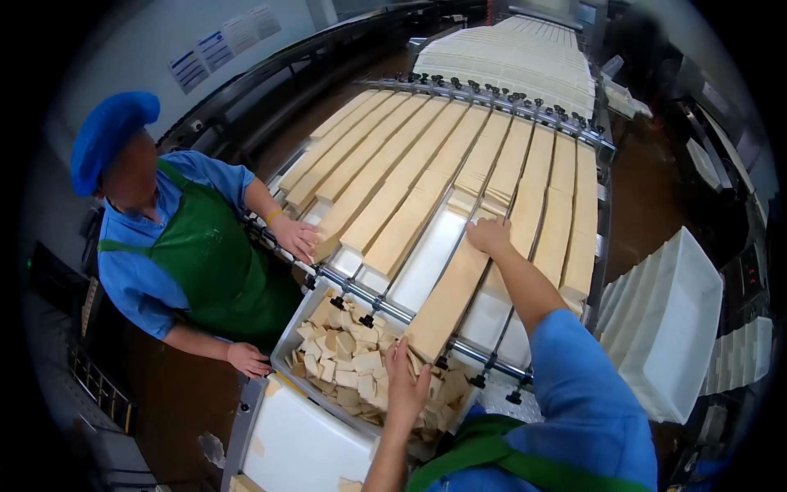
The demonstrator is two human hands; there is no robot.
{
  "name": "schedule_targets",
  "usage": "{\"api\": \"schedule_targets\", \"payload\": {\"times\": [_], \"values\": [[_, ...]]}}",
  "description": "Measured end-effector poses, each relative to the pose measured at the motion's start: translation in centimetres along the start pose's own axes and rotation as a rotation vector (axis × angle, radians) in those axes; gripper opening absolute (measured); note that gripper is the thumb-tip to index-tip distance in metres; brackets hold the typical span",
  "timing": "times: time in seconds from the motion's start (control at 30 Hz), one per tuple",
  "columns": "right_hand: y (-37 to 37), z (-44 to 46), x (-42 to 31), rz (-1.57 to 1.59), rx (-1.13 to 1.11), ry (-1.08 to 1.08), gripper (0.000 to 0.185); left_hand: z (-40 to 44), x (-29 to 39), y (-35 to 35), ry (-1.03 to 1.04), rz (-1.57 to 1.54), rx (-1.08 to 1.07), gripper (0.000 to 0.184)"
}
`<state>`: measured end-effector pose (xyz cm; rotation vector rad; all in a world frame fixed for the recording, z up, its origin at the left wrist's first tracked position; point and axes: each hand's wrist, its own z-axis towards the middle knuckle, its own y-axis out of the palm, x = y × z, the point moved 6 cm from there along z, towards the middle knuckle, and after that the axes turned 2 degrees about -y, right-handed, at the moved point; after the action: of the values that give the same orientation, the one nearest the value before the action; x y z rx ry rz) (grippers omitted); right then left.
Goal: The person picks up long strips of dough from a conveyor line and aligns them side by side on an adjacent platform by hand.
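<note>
One long pale-yellow slab (pixel 449 305) lies lengthwise on the conveyor, its near end over the front metal rail. My right hand (pixel 489 235) is closed around the slab's far end. At its near end my left hand (pixel 406 384) holds the edge, with thumb and fingers against it. Just beyond my right hand, a layered slab (pixel 484 182) ends in uneven sheets. Similar long slabs lie side by side across the conveyor, with thin dividers between some of them. Below my left hand is a bin (pixel 287 344) of broken pale pieces (pixel 348 361).
A co-worker in a green apron (pixel 209 254) stands at the left, one hand (pixel 297 236) by a slab end. Black-knobbed rails (pixel 393 310) cross the conveyor. Stacked white crates (pixel 668 328) stand at the right. A white surface (pixel 307 439) lies in front.
</note>
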<state>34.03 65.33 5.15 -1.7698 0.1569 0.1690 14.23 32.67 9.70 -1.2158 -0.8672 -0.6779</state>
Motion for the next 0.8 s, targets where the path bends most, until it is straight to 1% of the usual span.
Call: {"api": "schedule_targets", "payload": {"times": [0.03,0.17,0.23,0.27,0.33,0.37,0.4,0.43,0.47,0.5,0.53,0.6,0.67,0.73,0.77,0.8], "values": [[-0.1,0.4,0.3,0.014,-0.044,0.002,0.062,0.4,-0.3,0.6,-0.003,0.012,0.006,0.066],[0.7,1.9,1.1,0.054,-0.075,0.016,0.06,2.0,-0.2,2.0,-0.028,0.047,0.007,0.061],[0.1,2.6,1.4,0.01,0.181,0.035,0.058,2.9,-0.6,2.9,-0.026,0.026,-0.023,0.06],[0.1,3.1,1.8,0.012,0.176,0.032,0.058,3.4,-0.8,3.4,-0.014,0.003,-0.051,0.06],[-2.5,1.7,1.1,0.063,-0.005,0.026,0.057,4.5,-0.8,4.5,-0.025,0.02,-0.062,0.06],[-2.5,2.0,1.3,0.066,-0.001,0.025,0.057,5.2,-0.8,5.1,-0.031,0.033,-0.071,0.059],[-2.7,2.0,1.6,0.059,0.074,0.028,0.059,5.8,-1.1,5.5,-0.028,0.035,-0.068,0.059],[-2.6,2.0,1.8,0.052,0.147,0.033,0.062,6.4,-1.4,6.0,0.013,0.011,-0.058,0.059],[-1.7,2.0,1.9,0.051,0.146,0.031,0.062,6.8,-1.9,6.6,0.053,-0.012,-0.048,0.059],[-1.3,2.1,1.7,0.016,0.225,0.011,0.066,7.1,-3.1,7.5,0.023,-0.176,-0.041,0.058],[-1.0,2.1,1.5,-0.019,0.305,-0.01,0.07,7.1,-2.9,7.8,0.021,-0.175,-0.036,0.058],[-0.1,2.5,1.7,0.013,0.3,-0.001,0.073,7.1,-3.5,8.1,-0.144,-0.341,-0.04,0.058],[0.2,2.8,1.9,0.047,0.289,0.0,0.077,6.3,-4.1,7.6,-0.152,-0.395,-0.001,0.058],[0.0,2.8,2.0,0.061,0.211,0.041,0.079,4.6,-4.9,6.6,-0.172,-0.445,0.06,0.058],[0.5,3.1,2.1,0.002,0.267,0.041,0.08,3.6,-5.2,5.6,-0.182,-0.481,0.108,0.058],[0.5,3.3,2.4,0.015,0.279,0.045,0.079,2.5,-5.6,4.3,-0.194,-0.514,0.17,0.058]]}}
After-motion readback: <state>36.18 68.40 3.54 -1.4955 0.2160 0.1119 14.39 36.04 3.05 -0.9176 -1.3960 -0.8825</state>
